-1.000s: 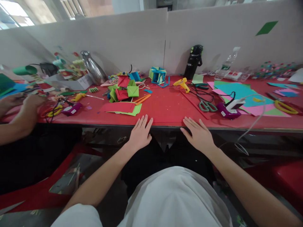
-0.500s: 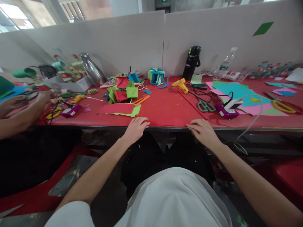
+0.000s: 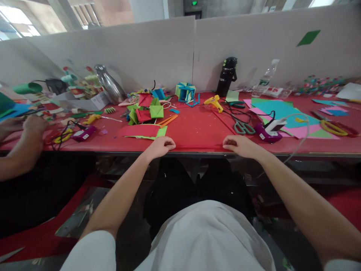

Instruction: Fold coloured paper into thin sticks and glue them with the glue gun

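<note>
A long, narrow red paper strip (image 3: 199, 146) lies along the front edge of the red table; whether it is rolled or folded I cannot tell. My left hand (image 3: 160, 146) pinches its left end, thumb and fingers pressed together. At the other end, my right hand (image 3: 239, 145) is closed on it the same way. Just left of my left hand are red paper sheets (image 3: 141, 131) over green ones. A thin red paper stick (image 3: 225, 122) lies slantwise beyond my right hand, near grey-green scissors (image 3: 244, 127).
Folded green and red paper pieces (image 3: 146, 110), a blue-and-yellow paper frame (image 3: 185, 92) and a yellow glue gun (image 3: 214, 102) lie farther back. A black bottle (image 3: 226, 77) stands by the partition. Right are a purple power socket (image 3: 267, 132) and coloured sheets (image 3: 290, 113). A co-worker's hands (image 3: 31, 126) are at left.
Both my hands have curled from flatter fingers into pinches at the strip's ends, and the red strip shows more clearly between them. The co-worker's hands have moved left.
</note>
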Demonstrator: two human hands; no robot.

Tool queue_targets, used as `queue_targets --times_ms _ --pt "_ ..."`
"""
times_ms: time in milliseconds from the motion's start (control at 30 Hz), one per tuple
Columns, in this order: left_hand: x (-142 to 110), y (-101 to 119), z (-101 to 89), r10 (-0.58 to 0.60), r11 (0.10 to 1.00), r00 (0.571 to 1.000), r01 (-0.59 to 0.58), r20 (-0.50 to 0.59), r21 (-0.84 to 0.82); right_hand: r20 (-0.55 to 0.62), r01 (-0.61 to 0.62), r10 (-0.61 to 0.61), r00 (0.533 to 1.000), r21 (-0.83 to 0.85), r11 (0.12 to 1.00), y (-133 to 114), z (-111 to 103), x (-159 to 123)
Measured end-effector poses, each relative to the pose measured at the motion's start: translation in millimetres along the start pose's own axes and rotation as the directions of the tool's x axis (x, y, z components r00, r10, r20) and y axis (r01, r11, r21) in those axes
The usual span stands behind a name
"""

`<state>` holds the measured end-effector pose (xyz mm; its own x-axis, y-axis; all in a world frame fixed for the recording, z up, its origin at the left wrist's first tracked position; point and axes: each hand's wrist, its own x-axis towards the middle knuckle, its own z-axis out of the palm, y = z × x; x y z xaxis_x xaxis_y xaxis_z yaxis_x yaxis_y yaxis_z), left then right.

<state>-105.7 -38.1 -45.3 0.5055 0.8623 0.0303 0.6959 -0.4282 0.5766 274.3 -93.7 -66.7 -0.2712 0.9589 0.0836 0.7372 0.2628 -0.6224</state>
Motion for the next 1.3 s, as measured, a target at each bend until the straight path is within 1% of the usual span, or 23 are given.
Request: queue_targets --times_ms 67,100,133,200,233,267,333,367,400,433,467,533,600,633,700,767,800,867,933,1033,1133,1200,1300 --pt "5.2 -1.3 0.8 -0.048 0.999 0.999 0.048 0.013 0.000 0.072 -0.017 0.017 0.997 -0.007 1.000 1.3 -4.2 8.4" --pt "7.1 -2.7 1.4 -0.060 0.998 0.998 0.060 0.001 0.012 0.093 -0.030 0.033 0.995 -0.034 0.999 1.7 -6.0 12.0" --pt "8.4 -4.1 1.9 -0.072 0.997 0.997 0.072 -0.019 0.025 0.099 -0.047 0.054 0.994 -0.075 0.996 1.8 -7.3 14.8" --pt "8.8 -5.3 2.6 -0.082 0.995 0.994 0.087 -0.074 0.058 0.062 -0.077 0.088 0.994 -0.158 0.984 2.0 -8.2 17.3" --pt "7.6 -4.3 3.2 -0.060 0.992 0.992 0.071 -0.106 0.101 0.028 -0.076 0.083 0.996 -0.185 0.980 1.8 -7.2 16.5" --pt "5.5 -2.0 4.3 -0.014 0.985 0.992 0.036 -0.129 0.166 -0.014 -0.055 0.054 0.998 -0.204 0.977 1.2 -5.2 14.2" --pt "-1.2 7.1 9.4 0.138 0.934 0.984 -0.091 -0.113 0.346 -0.094 0.044 -0.070 0.993 -0.258 0.965 -2.0 2.8 6.0" --pt "-5.4 13.6 13.9 0.216 0.889 0.975 -0.172 -0.057 0.425 -0.124 0.104 -0.148 0.981 -0.306 0.947 -5.1 8.9 0.6" --pt "-10.0 21.0 19.8 0.270 0.845 0.963 -0.240 0.007 0.478 -0.136 0.154 -0.217 0.967 -0.371 0.916 -9.4 16.5 -5.1" --pt "-14.7 29.0 27.1 0.295 0.805 0.954 -0.277 0.052 0.525 -0.128 0.174 -0.255 0.959 -0.443 0.879 -15.0 25.5 -10.5" --pt "-19.1 37.3 35.4 0.295 0.776 0.952 -0.288 0.080 0.562 -0.120 0.168 -0.264 0.957 -0.511 0.843 -21.9 35.8 -15.4" --pt "-26.7 53.1 53.4 0.240 0.755 0.968 -0.235 0.076 0.613 -0.149 0.109 -0.245 0.958 -0.600 0.793 -38.9 59.3 -22.0" --pt "-31.4 65.8 70.4 0.188 0.752 0.982 -0.143 -0.002 0.643 -0.180 0.073 -0.234 0.955 -0.624 0.778 -58.2 84.4 -23.6" --pt "-32.6 70.3 77.6 0.184 0.749 0.982 -0.120 -0.031 0.651 -0.204 0.052 -0.228 0.952 -0.625 0.779 -67.6 96.4 -22.9" --pt "-32.6 74.8 87.7 0.196 0.758 0.979 -0.118 -0.052 0.642 -0.261 0.014 -0.222 0.939 -0.617 0.787 -83.4 116.6 -20.1" --pt "-31.0 72.9 91.8 0.223 0.780 0.974 -0.156 -0.036 0.606 -0.242 0.052 -0.249 0.938 -0.612 0.789 -91.9 128.3 -18.1" --pt "-30.4 69.9 91.8 0.229 0.794 0.973 -0.172 -0.025 0.582 -0.238 0.064 -0.257 0.936 -0.605 0.794 -92.8 130.0 -18.1" --pt "-31.0 61.6 89.1 0.230 0.821 0.973 -0.186 -0.014 0.539 -0.235 0.079 -0.262 0.936 -0.585 0.807 -88.0 125.7 -20.9" --pt "-35.1 52.2 84.4 0.231 0.837 0.973 -0.183 -0.029 0.516 -0.241 0.086 -0.265 0.934 -0.567 0.819 -76.0 113.5 -27.1" --pt "-45.8 39.8 77.1 0.218 0.848 0.971 -0.142 -0.094 0.510 -0.294 0.058 -0.257 0.921 -0.548 0.835 -52.3 91.2 -40.0" --pt "-54.8 28.4 70.3 0.209 0.859 0.966 -0.109 -0.149 0.500 -0.323 0.037 -0.230 0.918 -0.508 0.861 -30.0 73.5 -49.9" --pt "-56.3 19.5 64.2 0.238 0.865 0.956 -0.128 -0.172 0.485 -0.320 0.046 -0.221 0.921 -0.476 0.878 -18.4 64.9 -51.1" --pt "-51.7 2.9 49.8 0.269 0.872 0.943 -0.151 -0.198 0.465 -0.300 0.082 -0.240 0.923 -0.456 0.886 -6.9 53.9 -44.1"
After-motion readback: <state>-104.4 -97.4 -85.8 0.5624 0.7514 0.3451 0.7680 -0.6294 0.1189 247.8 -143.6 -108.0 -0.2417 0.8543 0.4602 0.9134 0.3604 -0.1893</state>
